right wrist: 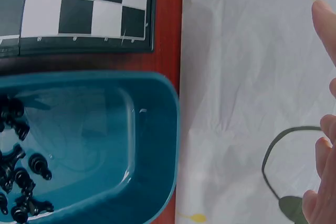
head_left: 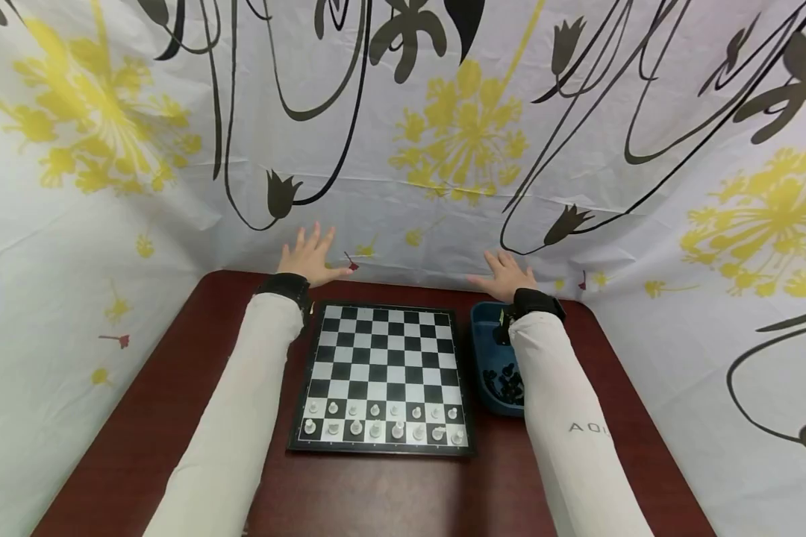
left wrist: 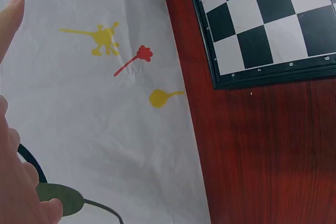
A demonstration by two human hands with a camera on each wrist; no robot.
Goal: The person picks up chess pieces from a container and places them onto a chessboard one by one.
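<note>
My left hand (head_left: 309,258) is held out past the far left corner of the chessboard (head_left: 384,304), fingers spread and holding nothing. Beyond the far end of a blue bin (head_left: 497,409), my right hand (head_left: 507,277) reaches out with fingers extended, also holding nothing. White chess pieces (head_left: 375,429) stand in two rows along the board's near side. Black chess pieces (right wrist: 23,179) lie in a loose heap in the bin, partly hidden by my right sleeve in the head view.
The dark red table (head_left: 376,492) carries the board and bin. A white cloth (head_left: 403,250) with yellow and grey flower prints hangs around its back and sides, close beyond both hands.
</note>
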